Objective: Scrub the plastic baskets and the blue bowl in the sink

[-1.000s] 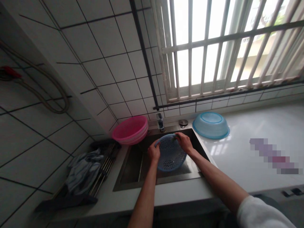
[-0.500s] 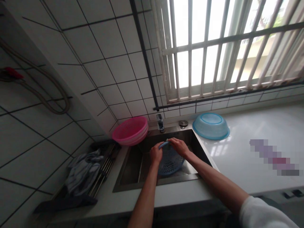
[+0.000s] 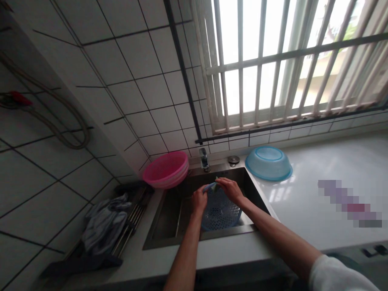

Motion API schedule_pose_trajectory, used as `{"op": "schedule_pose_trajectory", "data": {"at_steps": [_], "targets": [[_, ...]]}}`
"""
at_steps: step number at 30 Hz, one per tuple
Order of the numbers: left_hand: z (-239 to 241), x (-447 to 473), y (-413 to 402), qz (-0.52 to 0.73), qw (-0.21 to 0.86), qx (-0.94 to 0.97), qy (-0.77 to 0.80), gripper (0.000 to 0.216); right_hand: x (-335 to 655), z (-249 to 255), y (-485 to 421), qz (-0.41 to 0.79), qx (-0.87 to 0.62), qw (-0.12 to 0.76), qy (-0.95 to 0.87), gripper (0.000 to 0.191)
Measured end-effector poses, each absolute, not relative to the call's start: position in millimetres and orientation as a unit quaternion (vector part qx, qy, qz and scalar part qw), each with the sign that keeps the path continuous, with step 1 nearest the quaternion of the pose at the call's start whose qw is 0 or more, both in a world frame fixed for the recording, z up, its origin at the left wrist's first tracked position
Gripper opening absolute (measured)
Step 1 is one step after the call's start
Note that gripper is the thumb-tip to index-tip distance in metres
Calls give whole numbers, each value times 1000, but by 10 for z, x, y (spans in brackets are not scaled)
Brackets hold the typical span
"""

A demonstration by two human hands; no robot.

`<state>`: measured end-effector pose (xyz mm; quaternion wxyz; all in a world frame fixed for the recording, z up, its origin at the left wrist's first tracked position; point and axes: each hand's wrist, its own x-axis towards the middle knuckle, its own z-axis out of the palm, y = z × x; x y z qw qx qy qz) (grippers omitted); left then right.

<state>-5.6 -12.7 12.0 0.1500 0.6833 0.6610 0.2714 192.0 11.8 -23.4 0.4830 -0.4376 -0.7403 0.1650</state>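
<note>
A blue plastic colander [image 3: 222, 214] stands tilted inside the steel sink [image 3: 169, 236], its perforated bottom facing me. My left hand [image 3: 199, 199] is closed on its upper rim at the left. At the same rim, my right hand [image 3: 229, 189] pinches a small pale green piece [image 3: 215, 186], which looks like a scouring pad or cloth, against the edge. Its exact kind is too small to make out. Part of the colander's right side is covered by my right hand and wrist.
A chrome faucet [image 3: 204, 159] rises behind the sink beside a metal drain plug [image 3: 233, 160]. To the left leans a pink basin [image 3: 166, 171]; on the right counter sits an upturned blue basin [image 3: 269, 163]. A striped cloth [image 3: 104, 226] lies over a metal rack [image 3: 133, 226].
The colander has tilted, so more of its holed bottom shows and it sits slightly further right. The green piece shows more between my hands, which stay at the rim.
</note>
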Motion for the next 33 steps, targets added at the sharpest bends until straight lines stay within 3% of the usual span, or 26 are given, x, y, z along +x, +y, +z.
{"op": "schedule_pose_trajectory", "data": {"at_steps": [4, 7, 11, 16, 21, 26, 33], "targets": [[122, -84, -137, 267, 158, 659, 685, 33, 2121, -229, 228, 231, -493, 608, -578, 39], [100, -145, -121, 285, 156, 616, 718, 33, 2323, -288, 327, 255, -525, 640, -499, 52], [91, -205, -85, 310, 161, 580, 736, 32, 2361, -364, 323, 293, -479, 543, -624, 43], [105, -224, -78, 310, 187, 586, 725, 30, 2175, -337, 213, 192, -493, 450, -720, 17], [155, -212, -121, 273, 142, 624, 719, 34, 2119, -308, 205, 116, -533, 396, -738, 35], [194, -65, -177, 276, 74, 691, 664, 44, 2031, -333, 159, 88, -512, 361, -775, 41], [103, 48, -139, 254, 108, 722, 634, 28, 1809, -318, 106, 101, -439, 359, -818, 43]]}}
